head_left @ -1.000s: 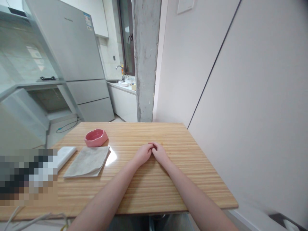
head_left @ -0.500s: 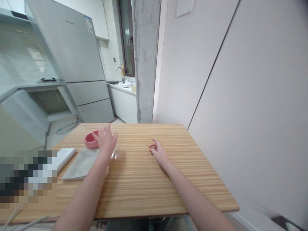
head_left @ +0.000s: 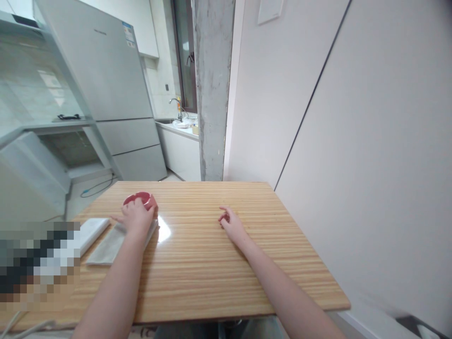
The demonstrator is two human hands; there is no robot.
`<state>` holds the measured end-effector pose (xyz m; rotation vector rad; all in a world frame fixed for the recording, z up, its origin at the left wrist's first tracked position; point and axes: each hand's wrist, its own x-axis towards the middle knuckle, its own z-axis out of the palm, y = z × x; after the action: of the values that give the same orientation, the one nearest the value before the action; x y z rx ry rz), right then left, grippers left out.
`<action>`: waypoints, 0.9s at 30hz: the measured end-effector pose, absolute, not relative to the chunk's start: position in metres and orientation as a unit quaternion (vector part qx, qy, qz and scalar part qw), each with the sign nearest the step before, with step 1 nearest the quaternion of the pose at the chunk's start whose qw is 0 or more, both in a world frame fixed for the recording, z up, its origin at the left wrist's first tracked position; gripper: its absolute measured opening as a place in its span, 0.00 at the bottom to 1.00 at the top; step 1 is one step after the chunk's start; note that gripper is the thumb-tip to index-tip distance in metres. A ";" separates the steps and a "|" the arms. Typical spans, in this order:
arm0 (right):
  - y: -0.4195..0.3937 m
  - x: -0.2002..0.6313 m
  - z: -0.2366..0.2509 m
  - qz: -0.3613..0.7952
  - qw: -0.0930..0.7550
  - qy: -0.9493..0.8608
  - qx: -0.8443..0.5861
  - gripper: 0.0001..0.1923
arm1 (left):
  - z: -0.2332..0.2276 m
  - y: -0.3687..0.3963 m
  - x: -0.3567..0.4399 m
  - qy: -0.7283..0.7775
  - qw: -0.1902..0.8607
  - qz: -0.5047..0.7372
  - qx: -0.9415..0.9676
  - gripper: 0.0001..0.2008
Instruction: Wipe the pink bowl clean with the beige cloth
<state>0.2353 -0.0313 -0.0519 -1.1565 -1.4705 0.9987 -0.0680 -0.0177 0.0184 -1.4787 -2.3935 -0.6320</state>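
Observation:
My left hand (head_left: 136, 217) lies flat, fingers spread, on the far edge of a folded grey cloth (head_left: 106, 245) on the wooden table (head_left: 219, 263). Its fingertips reach the near side of a pink ashtray (head_left: 141, 199), which it partly hides. My right hand (head_left: 231, 223) rests on the table's middle with its fingers loosely curled and nothing in it. The two hands are well apart.
A folded white cloth (head_left: 92, 229) lies left of the grey one, beside a blurred patch at the left edge. Behind the table stand a concrete pillar (head_left: 212, 89), a grey fridge (head_left: 113, 84) and a counter with a sink. A white wall runs along the table's right side.
My hands were joined at the table's middle. My left hand has since swung left and come down onto the grey cloth next to the ashtray. My right hand stayed put.

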 end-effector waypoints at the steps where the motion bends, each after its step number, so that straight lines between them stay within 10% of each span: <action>1: -0.031 0.235 -0.052 0.407 0.487 -0.610 -0.475 0.22 | 0.017 -0.018 -0.073 -0.821 0.104 -0.201 -0.524 0.20; 27: -0.028 0.243 -0.034 0.412 0.563 -0.552 -0.458 0.21 | 0.006 -0.061 0.083 -0.423 -0.055 -0.262 -0.866 0.05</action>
<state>0.2431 -0.0283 -0.0336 -1.0775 -1.2993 0.9698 0.0831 -0.0605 0.0061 -2.8204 -1.3761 -0.8529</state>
